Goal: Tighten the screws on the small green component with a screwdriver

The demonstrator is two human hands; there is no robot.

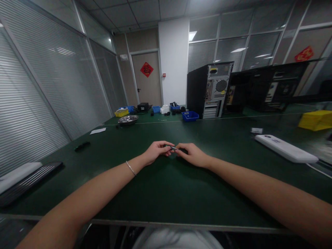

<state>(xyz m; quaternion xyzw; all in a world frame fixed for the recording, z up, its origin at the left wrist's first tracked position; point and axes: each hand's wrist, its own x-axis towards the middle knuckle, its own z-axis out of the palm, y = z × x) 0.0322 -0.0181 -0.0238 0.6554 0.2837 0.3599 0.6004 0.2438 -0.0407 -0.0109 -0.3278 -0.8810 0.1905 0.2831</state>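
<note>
Both my hands meet over the middle of the green table, with fingertips almost touching. Between them lies a slim, pen-like object with a silvery part and darker ends; its exact kind is too small to make out. My left hand, with a thin bracelet at the wrist, is closed and pinches one end between thumb and fingers. The other end is in my right hand, also closed, thumb and forefinger pressed on it. Fingers cover much of the object.
At left lie a black keyboard and a dark green item. A metal bowl, a blue tray and a computer tower stand farther back. On the right are a white device with a cable and a yellow bin.
</note>
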